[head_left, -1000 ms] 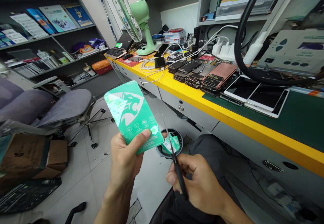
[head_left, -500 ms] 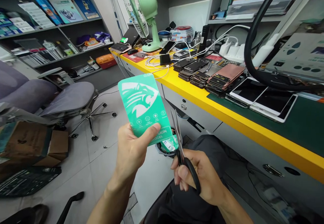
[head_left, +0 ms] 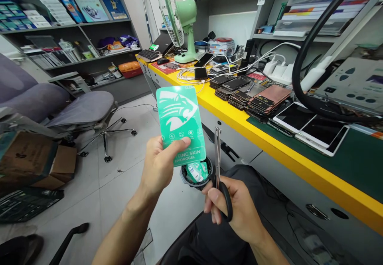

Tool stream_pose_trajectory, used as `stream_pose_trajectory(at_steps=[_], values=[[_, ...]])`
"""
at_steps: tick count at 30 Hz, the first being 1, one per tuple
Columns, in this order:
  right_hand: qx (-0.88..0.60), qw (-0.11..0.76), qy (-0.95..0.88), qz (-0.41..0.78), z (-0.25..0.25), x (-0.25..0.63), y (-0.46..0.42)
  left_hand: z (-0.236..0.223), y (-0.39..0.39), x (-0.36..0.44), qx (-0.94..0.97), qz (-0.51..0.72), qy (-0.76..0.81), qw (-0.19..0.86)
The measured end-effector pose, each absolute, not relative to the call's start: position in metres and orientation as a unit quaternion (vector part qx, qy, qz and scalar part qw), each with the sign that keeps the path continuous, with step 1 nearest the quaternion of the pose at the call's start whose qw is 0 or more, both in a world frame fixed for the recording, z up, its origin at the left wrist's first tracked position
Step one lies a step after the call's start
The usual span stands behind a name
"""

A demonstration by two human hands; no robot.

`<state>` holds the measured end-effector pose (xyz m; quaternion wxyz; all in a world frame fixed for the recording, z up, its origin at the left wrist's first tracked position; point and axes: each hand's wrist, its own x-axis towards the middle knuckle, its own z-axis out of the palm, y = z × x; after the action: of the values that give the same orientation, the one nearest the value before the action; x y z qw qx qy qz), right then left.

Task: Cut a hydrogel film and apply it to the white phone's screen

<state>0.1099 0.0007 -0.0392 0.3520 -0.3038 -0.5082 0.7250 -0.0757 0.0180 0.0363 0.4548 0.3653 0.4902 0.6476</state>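
My left hand point(head_left: 160, 165) pinches the lower edge of a green hydrogel film packet point(head_left: 181, 121) with a white animal-head logo, held upright in front of me. My right hand point(head_left: 236, 209) grips black-handled scissors point(head_left: 220, 169), blades together and pointing up just right of the packet. Below both, on the floor, stands a small round black bin point(head_left: 206, 177) with green scraps inside.
A yellow-edged workbench point(head_left: 269, 141) runs along the right, carrying stacks of phones point(head_left: 254, 93), tablets point(head_left: 311, 123), cables and a green desk fan point(head_left: 182, 25). A grey office chair point(head_left: 80, 113) and cardboard boxes point(head_left: 30, 161) stand to the left. Shelves line the back wall.
The packet has turned more upright and shifted right. The scissors swung from tilted to vertical beside the packet, and the blades have come together.
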Motion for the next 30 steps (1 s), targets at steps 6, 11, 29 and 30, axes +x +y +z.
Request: stream_pose_trajectory(at_steps=[6, 11, 29, 30], values=[[-0.340, 0.404, -0.471, 0.706, -0.038, 0.106, 0.006, 0.037, 0.018, -0.073, 0.320, 0.677, 0.430, 0.505], [-0.360, 0.468, -0.429, 0.684, -0.030, 0.104, 0.010, 0.035, 0.020, -0.069, 0.307, 0.698, 0.401, 0.507], [-0.327, 0.518, -0.419, 0.670, -0.012, 0.086, 0.011, 0.034, 0.010, -0.063, 0.322, 0.703, 0.385, 0.504], [-0.325, 0.519, -0.421, 0.669, -0.012, 0.085, 0.011, 0.033, 0.009, -0.062, 0.321, 0.704, 0.383, 0.504]])
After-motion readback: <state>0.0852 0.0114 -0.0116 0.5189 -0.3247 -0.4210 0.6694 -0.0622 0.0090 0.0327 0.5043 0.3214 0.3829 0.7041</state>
